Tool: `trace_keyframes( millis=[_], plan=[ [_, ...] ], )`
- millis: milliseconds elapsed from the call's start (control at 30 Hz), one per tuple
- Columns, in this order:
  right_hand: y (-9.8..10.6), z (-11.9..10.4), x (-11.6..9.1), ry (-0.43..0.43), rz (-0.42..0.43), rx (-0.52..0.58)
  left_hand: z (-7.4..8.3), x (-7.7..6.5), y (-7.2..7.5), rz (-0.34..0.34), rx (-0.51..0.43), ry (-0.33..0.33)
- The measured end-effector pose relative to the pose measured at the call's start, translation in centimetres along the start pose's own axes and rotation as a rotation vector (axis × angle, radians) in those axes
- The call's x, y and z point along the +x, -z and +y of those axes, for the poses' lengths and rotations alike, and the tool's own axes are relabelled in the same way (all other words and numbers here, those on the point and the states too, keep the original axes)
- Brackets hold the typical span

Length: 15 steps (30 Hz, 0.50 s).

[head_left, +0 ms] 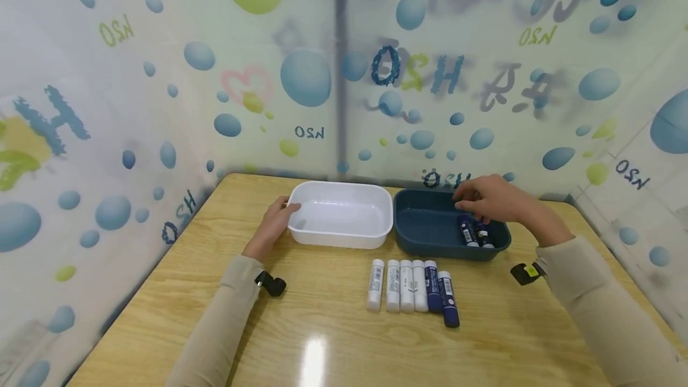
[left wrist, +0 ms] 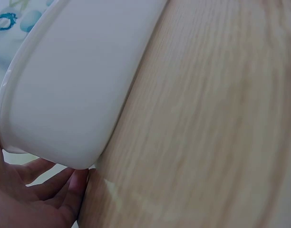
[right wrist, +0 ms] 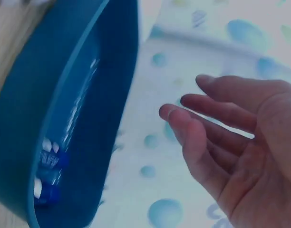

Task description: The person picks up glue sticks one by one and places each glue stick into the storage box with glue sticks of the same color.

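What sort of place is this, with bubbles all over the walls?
Probably a small indoor work corner, though I can't be sure. Bubble-patterned walls closely surround a wooden table, which holds a white bin, a dark bin and a row of tubes resembling glue sticks.

The left tray [head_left: 338, 240] sits beside the right tray [head_left: 430, 249] — tubes [head_left: 469, 233] inside the latter, a six-tube row [head_left: 407, 285] before both.

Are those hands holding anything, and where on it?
The left hand grips the glossy white rectangular tray at the rim of its left end. The right hand, over the dark blue rectangular tray, holds nothing.
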State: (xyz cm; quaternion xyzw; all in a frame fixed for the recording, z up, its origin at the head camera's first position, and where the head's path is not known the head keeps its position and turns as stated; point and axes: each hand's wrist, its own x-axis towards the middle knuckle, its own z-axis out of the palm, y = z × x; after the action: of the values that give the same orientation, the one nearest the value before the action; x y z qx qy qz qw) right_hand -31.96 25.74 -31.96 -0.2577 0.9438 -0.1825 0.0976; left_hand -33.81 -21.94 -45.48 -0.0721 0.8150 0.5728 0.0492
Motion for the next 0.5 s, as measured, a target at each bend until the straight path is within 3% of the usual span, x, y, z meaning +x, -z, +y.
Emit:
trace_keyframes(
  millis=[200, 500],
  plan=[
    [-1.2, -2.6, -3.7, 0.060, -0.036, 0.066, -0.1, 0.0, 0.0, -0.009, 0.009, -0.016],
    [-3.6, -3.5, -6.9, 0.100, -0.118, 0.207, 0.0, -0.1, 0.1, 0.002, 0.009, -0.013]
  ],
)
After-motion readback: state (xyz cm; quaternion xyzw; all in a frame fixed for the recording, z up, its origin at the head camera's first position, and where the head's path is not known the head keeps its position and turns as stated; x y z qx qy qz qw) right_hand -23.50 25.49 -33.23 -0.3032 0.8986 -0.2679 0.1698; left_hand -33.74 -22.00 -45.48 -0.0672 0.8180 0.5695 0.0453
